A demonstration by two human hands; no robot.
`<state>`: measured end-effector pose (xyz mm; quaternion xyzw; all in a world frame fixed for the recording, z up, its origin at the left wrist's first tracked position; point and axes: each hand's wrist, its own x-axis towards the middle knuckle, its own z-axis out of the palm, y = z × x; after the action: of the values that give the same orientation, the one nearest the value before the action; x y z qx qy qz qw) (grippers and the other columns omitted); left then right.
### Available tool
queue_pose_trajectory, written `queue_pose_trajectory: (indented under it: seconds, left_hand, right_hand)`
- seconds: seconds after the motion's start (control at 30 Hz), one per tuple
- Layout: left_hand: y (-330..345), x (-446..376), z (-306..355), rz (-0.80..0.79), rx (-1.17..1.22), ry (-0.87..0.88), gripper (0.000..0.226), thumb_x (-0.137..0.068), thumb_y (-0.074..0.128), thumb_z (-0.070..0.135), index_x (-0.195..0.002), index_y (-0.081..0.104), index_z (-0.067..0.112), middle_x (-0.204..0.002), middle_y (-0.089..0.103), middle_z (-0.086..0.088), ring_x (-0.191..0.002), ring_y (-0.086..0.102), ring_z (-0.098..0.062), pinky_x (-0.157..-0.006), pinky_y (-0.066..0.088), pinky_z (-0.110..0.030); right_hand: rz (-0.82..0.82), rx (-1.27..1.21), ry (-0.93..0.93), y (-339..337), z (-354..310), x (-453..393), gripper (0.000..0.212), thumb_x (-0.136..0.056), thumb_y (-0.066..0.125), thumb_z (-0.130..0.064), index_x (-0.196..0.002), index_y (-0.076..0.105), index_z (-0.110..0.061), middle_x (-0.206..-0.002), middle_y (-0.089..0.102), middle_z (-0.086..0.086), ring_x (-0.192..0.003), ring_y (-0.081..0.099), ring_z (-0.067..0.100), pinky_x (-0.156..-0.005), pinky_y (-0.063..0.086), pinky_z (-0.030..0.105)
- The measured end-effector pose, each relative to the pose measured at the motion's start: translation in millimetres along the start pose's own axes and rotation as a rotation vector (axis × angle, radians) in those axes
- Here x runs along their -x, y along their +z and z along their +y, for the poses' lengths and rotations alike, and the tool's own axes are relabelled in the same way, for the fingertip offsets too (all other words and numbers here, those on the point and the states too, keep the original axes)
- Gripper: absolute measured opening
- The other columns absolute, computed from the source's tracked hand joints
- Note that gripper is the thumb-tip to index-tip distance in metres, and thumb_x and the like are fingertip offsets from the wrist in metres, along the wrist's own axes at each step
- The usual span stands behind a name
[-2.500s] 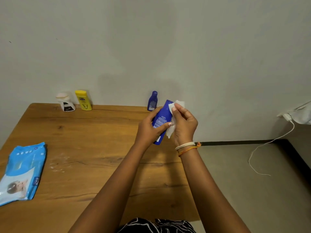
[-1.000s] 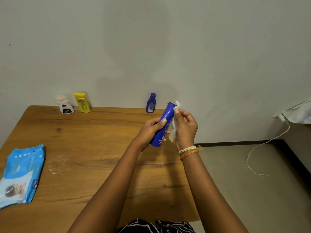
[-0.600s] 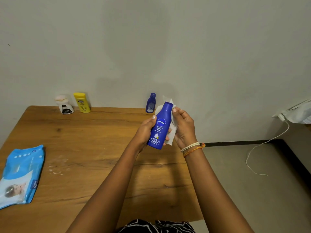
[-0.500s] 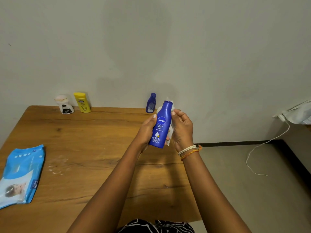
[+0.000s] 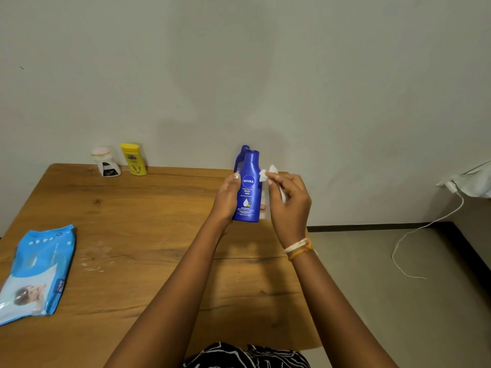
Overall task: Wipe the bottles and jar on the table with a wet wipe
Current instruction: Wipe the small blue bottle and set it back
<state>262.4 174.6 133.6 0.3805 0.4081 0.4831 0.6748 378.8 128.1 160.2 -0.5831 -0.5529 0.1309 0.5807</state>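
While left hand grips blue bottle upright above far table edge, label facing camera, right hand pinches wet wipe just beside bottle's right shoulder. Long axis vertical; wipe hand nearer. Small blue bottle half hidden behind. Yellow bottle, jar well left by wall; wipe pack near left. Nothing blocking.

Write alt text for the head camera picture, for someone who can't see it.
Over a wooden table, a person's left hand holds a blue Nivea bottle upright while the right hand pinches a white wet wipe beside it. A white jar, a yellow bottle and a smaller blue bottle stand by the wall; a blue wipes pack lies at left.
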Motion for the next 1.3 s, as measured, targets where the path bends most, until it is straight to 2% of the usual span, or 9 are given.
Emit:
queue_pose_trajectory:
  seconds: [0.2, 0.4, 0.53, 0.77, 0.9, 0.97, 1.17, 1.23, 1.3]
  left_hand:
    - [4, 1, -1, -0.033, 0.111, -0.039, 0.027, -0.101, 0.044, 0.024, -0.114, 0.059, 0.006, -0.098, 0.068, -0.011, -0.08, 0.067, -0.019, -0.071, 0.057, -0.031]
    - [-2, -1, 3, 0.017, 0.243, -0.109, 0.025, -0.099, 0.048, 0.025, -0.112, 0.061, 0.008, -0.093, 0.069, -0.013, -0.079, 0.068, -0.022, -0.067, 0.059, -0.032]
    - [-1, -1, 3, 0.028, 0.245, -0.132, 0.033, -0.099, 0.049, 0.027, -0.122, 0.057, 0.004, -0.099, 0.067, -0.016, -0.084, 0.066, -0.027, -0.072, 0.057, -0.038]
    - [1, 2, 0, -0.06, 0.221, -0.112, 0.027, -0.099, 0.049, 0.027, -0.116, 0.059, 0.009, -0.094, 0.071, -0.013, -0.079, 0.07, -0.027, -0.073, 0.058, -0.041]
    - [4, 2, 1, -0.061, 0.291, -0.129, 0.028, -0.098, 0.049, 0.025, -0.118, 0.059, 0.007, -0.101, 0.068, -0.013, -0.086, 0.067, -0.023, -0.08, 0.055, -0.04]
    - [0, 0, 2, -0.052, 0.336, -0.132, 0.028, -0.098, 0.049, 0.021, -0.12, 0.059, 0.007, -0.103, 0.067, -0.013, -0.089, 0.066, -0.022, -0.082, 0.054, -0.038]
    - [-4, -2, 2, -0.033, 0.412, -0.176, 0.032, -0.096, 0.052, 0.016, -0.126, 0.055, 0.005, -0.105, 0.065, -0.017, -0.086, 0.065, -0.025, -0.076, 0.055, -0.035]
    - [-2, -3, 0, -0.024, 0.37, -0.175, 0.036, -0.096, 0.052, 0.016, -0.13, 0.054, 0.006, -0.108, 0.065, -0.017, -0.089, 0.065, -0.026, -0.08, 0.053, -0.038]
    - [0, -3, -3, -0.033, 0.346, -0.162, 0.034, -0.096, 0.052, 0.016, -0.128, 0.057, 0.007, -0.109, 0.066, -0.017, -0.092, 0.065, -0.026, -0.086, 0.051, -0.041]
  right_hand:
    - [-0.104, 0.273, -0.161, 15, -3, -16, 0.02, -0.089, 0.061, -0.003, -0.106, 0.069, 0.0, -0.099, 0.06, 0.014, -0.089, 0.058, 0.018, -0.08, 0.052, 0.026]
    - [-0.392, 0.377, -0.376, 6, 6, 28, 0.025, -0.081, 0.068, 0.002, -0.105, 0.07, -0.004, -0.095, 0.06, 0.01, -0.09, 0.057, 0.017, -0.085, 0.046, 0.019]
    - [-0.526, 0.35, -0.359, -10, 13, 39, 0.023, -0.082, 0.069, -0.002, -0.105, 0.069, -0.004, -0.097, 0.06, 0.008, -0.097, 0.058, 0.016, -0.085, 0.051, 0.022]
    - [-0.069, 0.114, -0.086, -5, 3, -29, 0.019, -0.09, 0.061, -0.008, -0.105, 0.069, -0.001, -0.097, 0.059, 0.007, -0.088, 0.057, -0.004, -0.072, 0.042, 0.002]
    - [-0.158, 0.227, -0.166, 14, -4, -36, 0.017, -0.088, 0.063, -0.006, -0.102, 0.07, 0.0, -0.097, 0.06, 0.013, -0.086, 0.06, 0.011, -0.079, 0.052, 0.021]
    - [-0.21, 0.314, -0.284, 16, -4, -26, 0.017, -0.086, 0.063, 0.0, -0.1, 0.071, 0.001, -0.094, 0.061, 0.014, -0.085, 0.06, 0.019, -0.081, 0.048, 0.019]
    - [-0.447, 0.382, -0.393, 1, 6, 19, 0.02, -0.08, 0.065, 0.006, -0.097, 0.071, -0.002, -0.094, 0.062, 0.01, -0.087, 0.06, 0.021, -0.083, 0.054, 0.031]
    - [-0.494, 0.355, -0.354, -3, 10, 22, 0.018, -0.081, 0.064, 0.004, -0.095, 0.071, -0.005, -0.093, 0.062, 0.007, -0.085, 0.06, 0.017, -0.079, 0.054, 0.028]
    - [-0.355, 0.222, -0.21, -5, 10, 17, 0.014, -0.084, 0.064, 0.0, -0.095, 0.07, -0.006, -0.095, 0.062, 0.005, -0.087, 0.061, 0.01, -0.076, 0.052, 0.016]
